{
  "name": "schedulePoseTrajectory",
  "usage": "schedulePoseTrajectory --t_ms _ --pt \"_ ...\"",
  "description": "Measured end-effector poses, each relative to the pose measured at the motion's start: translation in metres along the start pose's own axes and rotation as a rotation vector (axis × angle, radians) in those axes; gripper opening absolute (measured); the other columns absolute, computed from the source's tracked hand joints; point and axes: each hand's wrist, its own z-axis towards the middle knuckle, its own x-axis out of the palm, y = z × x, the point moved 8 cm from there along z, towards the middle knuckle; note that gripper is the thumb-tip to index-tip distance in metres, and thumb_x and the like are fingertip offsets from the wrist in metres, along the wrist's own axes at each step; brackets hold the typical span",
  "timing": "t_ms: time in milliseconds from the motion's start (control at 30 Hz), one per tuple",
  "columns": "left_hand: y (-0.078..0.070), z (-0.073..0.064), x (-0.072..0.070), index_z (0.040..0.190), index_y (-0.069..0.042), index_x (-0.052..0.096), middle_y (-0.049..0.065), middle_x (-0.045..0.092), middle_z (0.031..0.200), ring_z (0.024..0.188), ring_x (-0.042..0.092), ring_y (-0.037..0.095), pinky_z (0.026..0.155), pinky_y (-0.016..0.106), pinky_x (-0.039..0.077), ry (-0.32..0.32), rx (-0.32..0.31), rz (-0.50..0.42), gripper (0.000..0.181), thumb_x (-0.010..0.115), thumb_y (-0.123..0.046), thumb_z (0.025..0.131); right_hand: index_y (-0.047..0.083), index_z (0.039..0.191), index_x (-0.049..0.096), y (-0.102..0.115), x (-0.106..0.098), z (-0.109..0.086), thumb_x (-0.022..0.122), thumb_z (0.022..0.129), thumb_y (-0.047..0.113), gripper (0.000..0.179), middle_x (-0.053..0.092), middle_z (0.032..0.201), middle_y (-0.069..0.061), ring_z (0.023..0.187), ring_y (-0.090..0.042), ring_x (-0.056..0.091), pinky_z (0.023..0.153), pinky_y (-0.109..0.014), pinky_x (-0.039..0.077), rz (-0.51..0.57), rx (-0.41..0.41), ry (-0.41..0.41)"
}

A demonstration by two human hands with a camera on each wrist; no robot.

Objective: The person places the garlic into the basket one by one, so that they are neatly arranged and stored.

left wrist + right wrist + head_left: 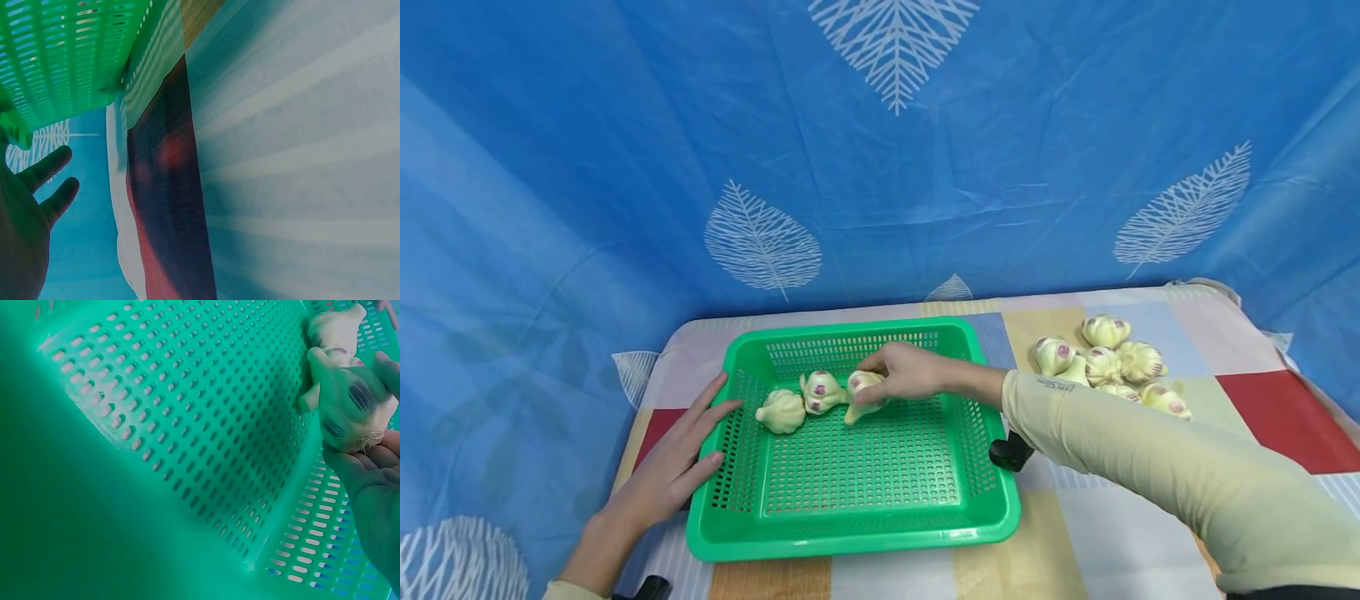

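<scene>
A green perforated plastic basket [850, 546] sits on the table. Inside it my right hand [908, 372] grips a garlic bulb [865, 385] between thumb and fingers; the right wrist view shows this garlic bulb [356, 406] with its root end toward the camera. Two more garlic bulbs lie in a row to its left: a middle bulb [822, 392] and a leftmost, paler bulb [781, 411]. My left hand [673, 454] rests at the basket's left rim with fingers spread and fairly straight. In the left wrist view, part of that left hand [31, 219] shows beside the basket wall [69, 56].
Several garlic bulbs [1103, 365] lie piled on the checked tablecloth [1022, 533], right of the basket and beyond my right forearm. A blue curtain [880, 208] with white leaf prints hangs behind the table and along its sides.
</scene>
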Motion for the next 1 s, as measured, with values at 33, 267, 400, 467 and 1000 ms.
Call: schedulePoseTrajectory --t_ms 33,267,400,467,1000 --pt "0.0 0.0 0.0 0.154 -0.016 0.04 0.007 0.012 0.168 0.15 0.022 0.023 0.111 0.018 0.017 0.0 -0.002 0.0 0.071 0.065 -0.012 0.088 0.008 0.115 0.074 0.0 0.0 0.003 0.071 0.095 0.028 0.028 0.066 0.076 0.006 0.059 -0.006 0.046 0.055 -0.023 0.037 -0.005 0.004 0.004" --pt "0.002 0.0 0.0 0.154 -0.015 0.04 0.007 0.012 0.168 0.15 0.021 0.023 0.111 0.022 0.019 0.013 -0.009 0.026 0.069 0.065 -0.014 0.09 0.011 0.096 0.074 0.002 0.004 0.019 0.071 0.095 0.025 0.014 0.059 0.071 0.007 0.057 -0.005 0.041 0.055 -0.022 0.035 -0.077 0.005 0.049" --pt "0.002 0.0 0.0 0.154 -0.015 0.04 0.007 0.011 0.168 0.151 0.02 0.024 0.112 0.019 0.017 0.015 -0.007 0.016 0.069 0.065 -0.013 0.091 0.012 0.098 0.073 0.001 0.008 0.025 0.071 0.096 0.026 0.015 0.059 0.073 0.005 0.058 -0.006 0.042 0.056 -0.022 0.036 -0.107 0.027 0.083" --pt "0.001 0.001 -0.001 0.155 -0.016 0.04 0.007 0.011 0.168 0.151 0.02 0.024 0.112 0.018 0.016 0.015 -0.004 0.008 0.069 0.065 -0.013 0.091 0.011 0.099 0.072 0.0 0.01 0.027 0.071 0.096 0.027 0.016 0.059 0.074 0.004 0.059 -0.007 0.043 0.056 -0.023 0.037 -0.126 0.034 0.093" --pt "0.002 0.002 -0.001 0.154 -0.017 0.04 0.006 0.012 0.168 0.151 0.02 0.023 0.111 0.02 0.019 0.017 -0.013 0.015 0.07 0.066 -0.014 0.09 0.006 0.101 0.075 0.012 0.012 0.027 0.086 0.082 0.02 0.026 0.069 0.084 0.005 0.07 -0.007 0.061 0.066 -0.022 0.051 -0.41 0.024 0.049"
